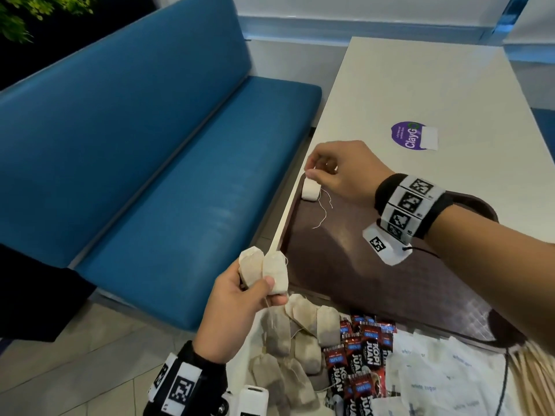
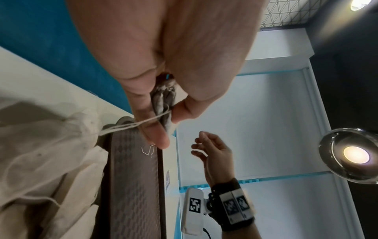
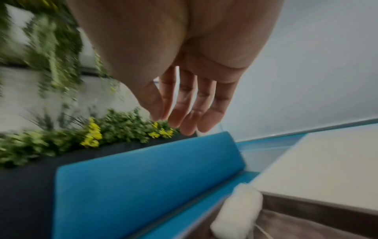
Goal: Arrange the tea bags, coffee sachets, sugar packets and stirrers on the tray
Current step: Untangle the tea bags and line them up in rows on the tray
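The tea bag (image 1: 310,190) stands at the brown tray's (image 1: 354,265) far left corner beneath my slack, empty right hand (image 1: 339,172), and could topple, while strings may snag the two bags (image 1: 264,270) my left hand (image 1: 240,307) pinches.

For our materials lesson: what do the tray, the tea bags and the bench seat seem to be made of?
Tray: probably brown plastic, with a moulded diamond texture.
Tea bags: thin matte filter paper; dark contents show through.
Bench seat: likely blue vinyl or faux leather, smooth with soft sheen.
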Demonstrator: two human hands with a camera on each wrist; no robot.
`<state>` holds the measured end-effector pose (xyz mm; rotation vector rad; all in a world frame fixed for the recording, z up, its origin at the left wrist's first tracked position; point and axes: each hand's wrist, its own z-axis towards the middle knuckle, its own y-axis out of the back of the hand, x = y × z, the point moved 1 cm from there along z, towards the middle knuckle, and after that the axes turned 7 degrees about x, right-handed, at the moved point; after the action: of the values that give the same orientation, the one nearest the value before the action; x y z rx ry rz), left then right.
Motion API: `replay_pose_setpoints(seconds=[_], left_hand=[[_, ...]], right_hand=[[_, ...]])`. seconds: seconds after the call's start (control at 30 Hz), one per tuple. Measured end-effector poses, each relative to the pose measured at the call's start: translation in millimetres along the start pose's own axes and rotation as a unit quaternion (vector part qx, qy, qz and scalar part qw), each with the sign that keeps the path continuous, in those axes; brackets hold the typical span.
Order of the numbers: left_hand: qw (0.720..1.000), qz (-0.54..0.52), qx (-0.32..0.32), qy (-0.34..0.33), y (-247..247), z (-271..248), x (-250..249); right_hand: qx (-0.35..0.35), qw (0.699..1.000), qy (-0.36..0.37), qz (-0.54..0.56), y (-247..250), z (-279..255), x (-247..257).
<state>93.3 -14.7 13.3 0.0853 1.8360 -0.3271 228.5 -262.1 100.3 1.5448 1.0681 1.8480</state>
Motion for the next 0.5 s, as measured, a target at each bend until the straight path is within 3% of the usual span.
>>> replay_pose_setpoints(seconds=[0.2,0.5], left_hand=[[0.999,-0.027,0.018,-0.03,-16,-13,-11],[0.997,-0.067,0.024,-0.027,-25,-34,-15]], right_hand=[[0.065,0.993,0.094,0.022,-1,-64,55],[0.166,0.983,0.029,0.075,-33,-117,47]])
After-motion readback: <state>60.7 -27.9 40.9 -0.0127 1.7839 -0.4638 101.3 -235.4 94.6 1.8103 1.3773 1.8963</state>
